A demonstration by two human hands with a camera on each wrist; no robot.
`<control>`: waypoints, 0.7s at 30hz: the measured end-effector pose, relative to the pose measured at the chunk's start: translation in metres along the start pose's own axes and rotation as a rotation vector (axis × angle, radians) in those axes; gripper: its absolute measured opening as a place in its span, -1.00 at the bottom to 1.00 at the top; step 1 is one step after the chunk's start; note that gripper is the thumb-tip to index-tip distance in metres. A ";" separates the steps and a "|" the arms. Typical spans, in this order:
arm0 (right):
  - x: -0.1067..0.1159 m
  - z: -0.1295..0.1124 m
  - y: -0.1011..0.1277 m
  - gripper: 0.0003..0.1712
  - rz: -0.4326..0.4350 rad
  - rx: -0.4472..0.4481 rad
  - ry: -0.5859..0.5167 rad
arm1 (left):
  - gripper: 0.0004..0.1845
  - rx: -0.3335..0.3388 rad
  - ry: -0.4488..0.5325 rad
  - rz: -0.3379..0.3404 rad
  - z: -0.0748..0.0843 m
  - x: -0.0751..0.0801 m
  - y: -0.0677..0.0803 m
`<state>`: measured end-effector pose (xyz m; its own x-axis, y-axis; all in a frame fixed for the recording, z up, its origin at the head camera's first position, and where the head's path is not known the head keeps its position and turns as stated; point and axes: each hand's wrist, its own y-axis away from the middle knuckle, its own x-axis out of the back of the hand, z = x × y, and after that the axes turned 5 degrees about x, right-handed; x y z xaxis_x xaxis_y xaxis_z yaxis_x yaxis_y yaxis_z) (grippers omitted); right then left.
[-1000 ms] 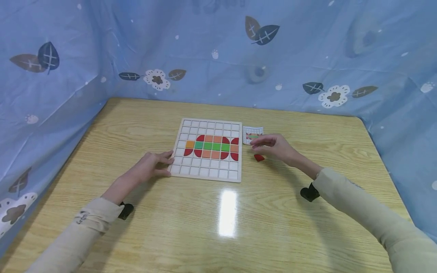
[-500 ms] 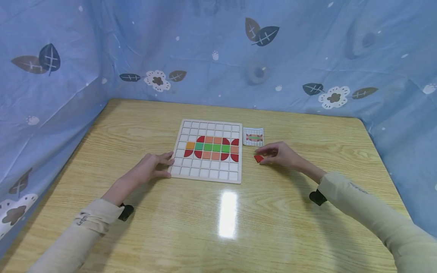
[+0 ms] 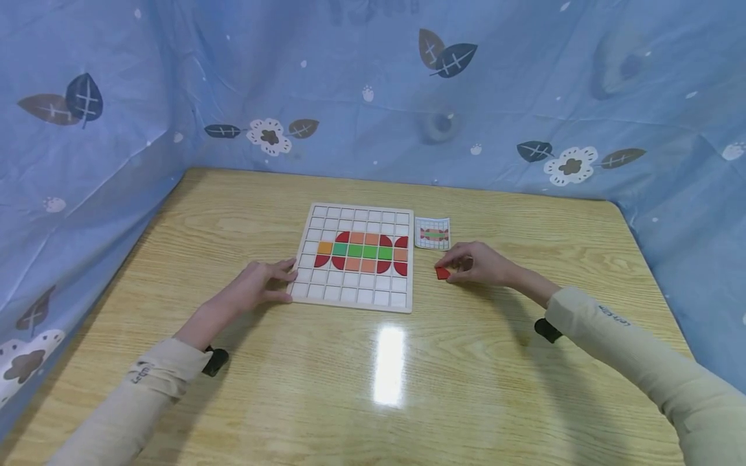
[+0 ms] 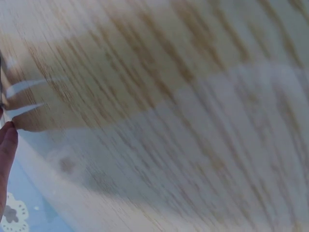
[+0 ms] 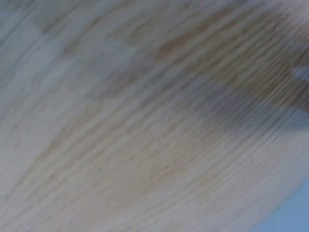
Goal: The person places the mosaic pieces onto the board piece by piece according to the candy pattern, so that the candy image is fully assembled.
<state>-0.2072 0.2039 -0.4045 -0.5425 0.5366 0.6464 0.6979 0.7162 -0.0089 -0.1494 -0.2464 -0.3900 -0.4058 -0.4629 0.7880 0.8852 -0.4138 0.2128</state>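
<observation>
In the head view, a pale grid board (image 3: 350, 299) lies on the table. Red quarter-round tiles, salmon squares (image 3: 368, 265), green squares (image 3: 362, 251) and one orange square (image 3: 324, 248) fill its middle rows. My left hand (image 3: 256, 285) rests with thumb and fingers against the board's left edge; part of it shows at the left of the left wrist view. Right of the board, my right hand (image 3: 480, 264) pinches a red tile (image 3: 442, 273) between thumb and fingers, at or just above the tabletop. Its fingers cover part of this tile.
A small printed card (image 3: 432, 233) with a similar coloured pattern lies against the board's right side. The wooden table (image 3: 466, 362) is bordered by blue patterned cloth (image 3: 373, 97) at the back and sides. The right wrist view shows mainly blurred tabletop.
My right hand has come down from beside the card and moved slightly right, taking hold of the red tile, which has turned in its fingers. The left hand and board stay put.
</observation>
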 end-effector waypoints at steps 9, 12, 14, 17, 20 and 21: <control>0.005 -0.003 -0.004 -0.72 -0.026 -0.060 0.011 | -0.43 -0.029 -0.014 0.003 -0.001 0.000 0.001; 0.007 -0.003 -0.005 -0.70 -0.036 -0.070 -0.012 | -0.43 -0.017 -0.012 -0.003 -0.001 0.000 0.001; 0.009 -0.003 -0.006 -0.71 -0.026 -0.077 -0.030 | -0.42 -0.009 -0.013 -0.007 0.000 0.000 0.000; 0.009 -0.004 -0.009 -0.71 0.010 -0.112 -0.051 | -0.42 0.002 -0.017 -0.010 0.001 0.001 0.000; 0.010 -0.007 -0.017 -0.68 0.054 -0.151 -0.089 | -0.43 0.014 -0.015 -0.011 0.002 0.001 0.000; 0.010 -0.008 -0.020 -0.67 0.069 -0.166 -0.096 | -0.43 0.015 -0.013 -0.011 0.002 0.001 0.000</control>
<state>-0.2228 0.1912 -0.3916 -0.5277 0.6274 0.5726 0.7979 0.5974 0.0806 -0.1493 -0.2453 -0.3882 -0.4132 -0.4482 0.7927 0.8838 -0.4070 0.2305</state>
